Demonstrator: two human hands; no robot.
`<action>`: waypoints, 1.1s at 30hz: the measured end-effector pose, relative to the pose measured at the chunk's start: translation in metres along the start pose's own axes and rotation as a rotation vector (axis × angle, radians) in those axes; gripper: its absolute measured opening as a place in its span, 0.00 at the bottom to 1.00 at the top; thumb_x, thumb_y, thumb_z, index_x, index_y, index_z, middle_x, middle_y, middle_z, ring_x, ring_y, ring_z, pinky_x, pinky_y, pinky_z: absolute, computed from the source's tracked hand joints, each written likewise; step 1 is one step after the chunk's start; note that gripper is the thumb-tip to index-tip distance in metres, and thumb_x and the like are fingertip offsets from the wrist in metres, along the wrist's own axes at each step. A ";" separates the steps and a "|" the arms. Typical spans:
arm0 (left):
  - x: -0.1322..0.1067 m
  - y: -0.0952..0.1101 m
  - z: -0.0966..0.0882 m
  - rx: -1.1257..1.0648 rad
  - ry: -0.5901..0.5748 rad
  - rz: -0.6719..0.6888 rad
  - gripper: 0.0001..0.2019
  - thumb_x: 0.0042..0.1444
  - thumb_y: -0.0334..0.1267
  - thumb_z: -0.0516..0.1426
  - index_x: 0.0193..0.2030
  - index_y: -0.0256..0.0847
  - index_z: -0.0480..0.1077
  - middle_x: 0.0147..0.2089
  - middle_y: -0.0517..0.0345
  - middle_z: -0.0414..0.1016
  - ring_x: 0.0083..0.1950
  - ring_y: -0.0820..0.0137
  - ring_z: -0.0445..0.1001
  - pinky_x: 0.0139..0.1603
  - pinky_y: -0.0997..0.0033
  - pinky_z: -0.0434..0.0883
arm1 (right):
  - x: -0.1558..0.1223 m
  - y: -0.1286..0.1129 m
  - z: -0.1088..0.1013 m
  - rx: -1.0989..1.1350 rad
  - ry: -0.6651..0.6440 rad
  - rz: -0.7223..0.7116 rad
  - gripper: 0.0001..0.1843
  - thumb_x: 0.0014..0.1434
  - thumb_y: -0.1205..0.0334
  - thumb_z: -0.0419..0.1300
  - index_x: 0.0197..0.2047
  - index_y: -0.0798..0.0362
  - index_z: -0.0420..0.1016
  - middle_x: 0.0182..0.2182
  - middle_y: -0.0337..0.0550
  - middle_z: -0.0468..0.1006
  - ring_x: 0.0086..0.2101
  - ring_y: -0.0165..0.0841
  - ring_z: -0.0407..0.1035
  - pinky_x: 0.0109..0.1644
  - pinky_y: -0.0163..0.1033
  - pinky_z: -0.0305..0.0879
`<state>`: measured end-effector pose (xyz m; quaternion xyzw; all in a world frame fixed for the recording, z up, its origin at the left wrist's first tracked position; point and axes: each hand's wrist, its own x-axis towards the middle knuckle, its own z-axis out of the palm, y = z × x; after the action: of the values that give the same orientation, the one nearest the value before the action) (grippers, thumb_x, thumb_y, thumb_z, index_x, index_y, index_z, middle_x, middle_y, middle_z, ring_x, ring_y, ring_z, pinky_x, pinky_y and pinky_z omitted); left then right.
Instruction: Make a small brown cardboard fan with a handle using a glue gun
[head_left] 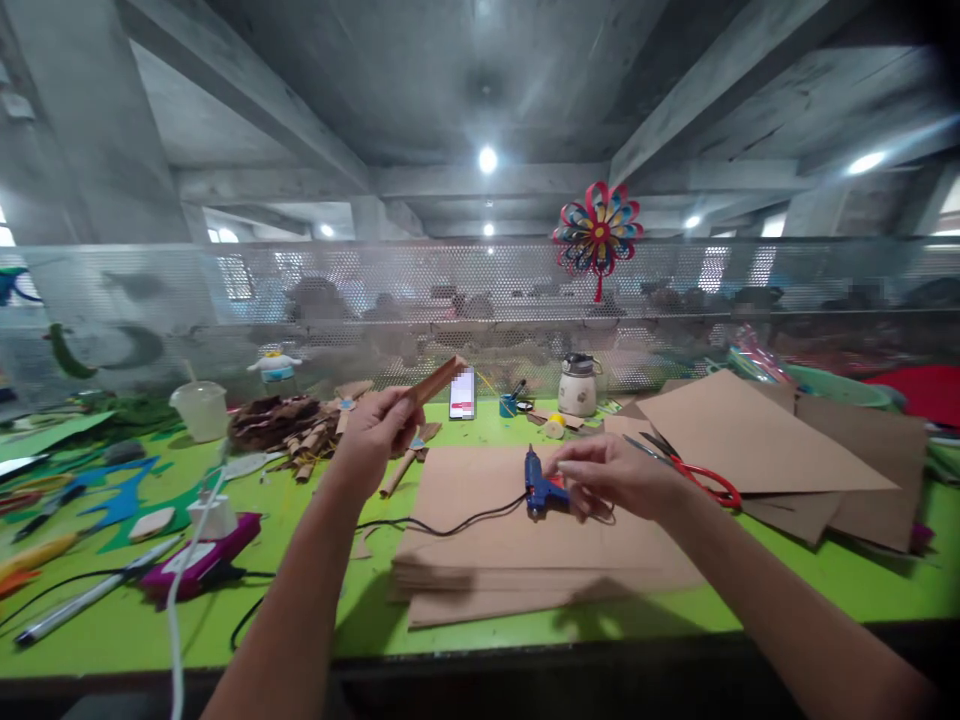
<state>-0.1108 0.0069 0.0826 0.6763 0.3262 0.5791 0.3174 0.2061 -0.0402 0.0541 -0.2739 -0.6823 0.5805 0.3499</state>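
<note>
Nearest, a stack of brown cardboard sheets [525,560] lies on the green table [862,590]. On it rests the blue hot-glue gun [541,490], on its side, its barrel running roughly away from the viewer and its handle pointing right. A black cord [450,524] trails left of the gun. The right hand [619,478] is the nearer one, just right of the gun, its fingers [570,468] loosely open with the tips at the handle, not wrapped round it. The left hand [373,432], up and left of the gun, pinches a brown cardboard strip [439,381] that slants up to the right. Red scissors [709,483] lie right of the gun.
</note>
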 end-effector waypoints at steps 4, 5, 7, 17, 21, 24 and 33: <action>-0.005 0.014 -0.007 -0.048 -0.075 -0.073 0.10 0.53 0.43 0.59 0.31 0.38 0.71 0.23 0.61 0.66 0.19 0.79 0.55 0.17 0.79 0.49 | -0.034 -0.020 -0.011 -0.119 -0.058 -0.002 0.16 0.61 0.55 0.57 0.45 0.58 0.75 0.21 0.42 0.78 0.17 0.25 0.67 0.17 0.28 0.58; -0.005 0.012 -0.007 -0.033 -0.128 -0.101 0.10 0.53 0.44 0.59 0.31 0.37 0.71 0.22 0.61 0.65 0.19 0.79 0.55 0.18 0.79 0.49 | -0.039 -0.019 -0.015 -0.159 -0.058 0.011 0.17 0.61 0.53 0.57 0.45 0.58 0.75 0.24 0.44 0.79 0.20 0.27 0.71 0.20 0.30 0.63; -0.007 0.002 -0.003 0.014 -0.254 -0.160 0.12 0.54 0.45 0.58 0.29 0.37 0.71 0.20 0.62 0.63 0.19 0.79 0.54 0.18 0.78 0.48 | -0.043 -0.009 -0.027 -0.326 -0.013 0.076 0.20 0.61 0.50 0.55 0.42 0.59 0.76 0.29 0.48 0.80 0.26 0.32 0.75 0.29 0.35 0.69; -0.004 -0.067 0.044 0.065 -0.609 -0.409 0.17 0.52 0.47 0.57 0.23 0.35 0.67 0.23 0.59 0.67 0.21 0.78 0.55 0.22 0.74 0.50 | 0.008 0.064 -0.048 -0.972 0.405 0.059 0.18 0.58 0.52 0.54 0.35 0.55 0.81 0.33 0.49 0.81 0.34 0.38 0.72 0.39 0.39 0.63; -0.002 -0.079 0.050 0.053 -0.602 -0.445 0.17 0.51 0.47 0.58 0.21 0.35 0.67 0.20 0.60 0.66 0.20 0.78 0.55 0.22 0.74 0.50 | 0.034 0.075 -0.044 -0.952 0.398 0.008 0.14 0.55 0.57 0.56 0.32 0.55 0.81 0.30 0.47 0.81 0.32 0.37 0.71 0.38 0.38 0.62; -0.006 -0.088 0.051 0.047 -0.560 -0.462 0.16 0.50 0.46 0.59 0.19 0.35 0.69 0.18 0.60 0.65 0.19 0.77 0.57 0.22 0.75 0.51 | 0.047 0.083 -0.045 -0.913 0.452 -0.023 0.14 0.54 0.59 0.55 0.27 0.55 0.79 0.26 0.45 0.80 0.29 0.36 0.70 0.36 0.38 0.62; 0.001 -0.096 0.032 -0.230 -0.208 -0.468 0.13 0.52 0.43 0.60 0.25 0.35 0.68 0.24 0.57 0.66 0.19 0.80 0.58 0.16 0.81 0.49 | 0.044 0.107 -0.068 -0.718 0.822 -0.055 0.20 0.58 0.48 0.52 0.29 0.56 0.74 0.22 0.45 0.75 0.26 0.35 0.68 0.29 0.39 0.63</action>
<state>-0.0860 0.0624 0.0016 0.5980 0.3713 0.4506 0.5490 0.2302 0.0535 -0.0389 -0.5623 -0.6517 0.1468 0.4874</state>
